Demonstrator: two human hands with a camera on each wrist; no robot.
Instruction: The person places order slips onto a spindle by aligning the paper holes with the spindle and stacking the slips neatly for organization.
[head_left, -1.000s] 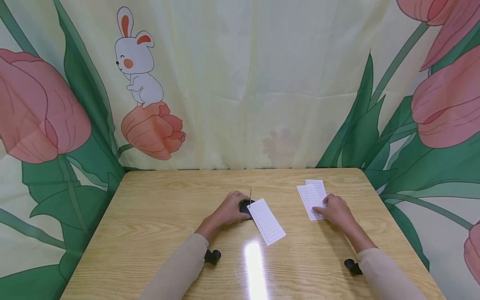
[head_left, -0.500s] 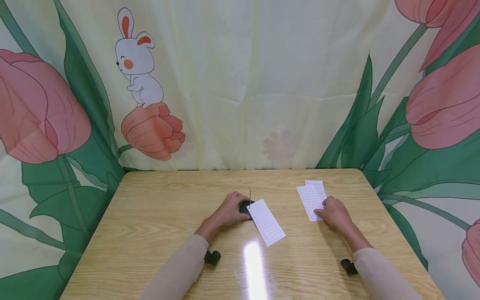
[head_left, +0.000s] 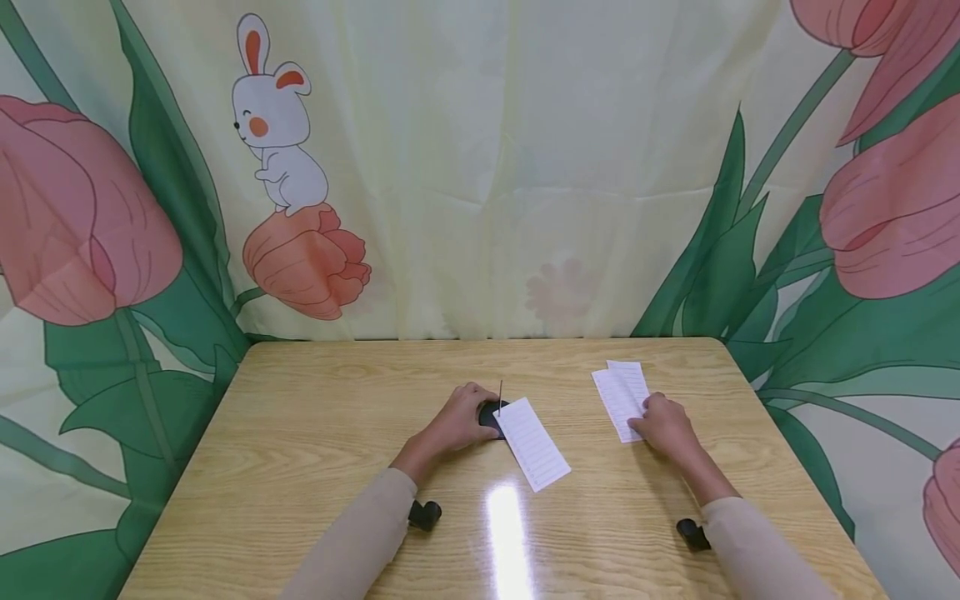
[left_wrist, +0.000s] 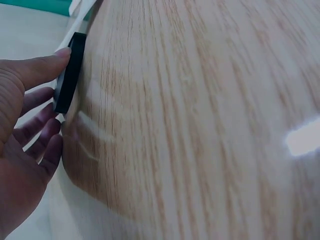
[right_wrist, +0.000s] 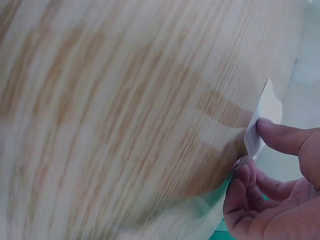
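Note:
A bill spike with a round black base and a thin upright pin stands mid-table. My left hand grips the base's rim, thumb on the near side; the left wrist view shows the thumb on the edge of the black disc. One printed paper slip is speared near its corner on the pin, low down, and slants toward the front right. To the right, two more printed slips overlap. My right hand pinches their right edge; in the right wrist view the paper bends up under the thumb.
The wooden table has a bright light reflection near its front. A curtain with tulips and a rabbit hangs right behind the far edge. Black wrist cameras sit at both sleeve cuffs.
My right thumb has drawn back toward the slips' edge, and the hand and forearm have shifted slightly left. The two slips have slid a little left. The left hand and bill spike stay put.

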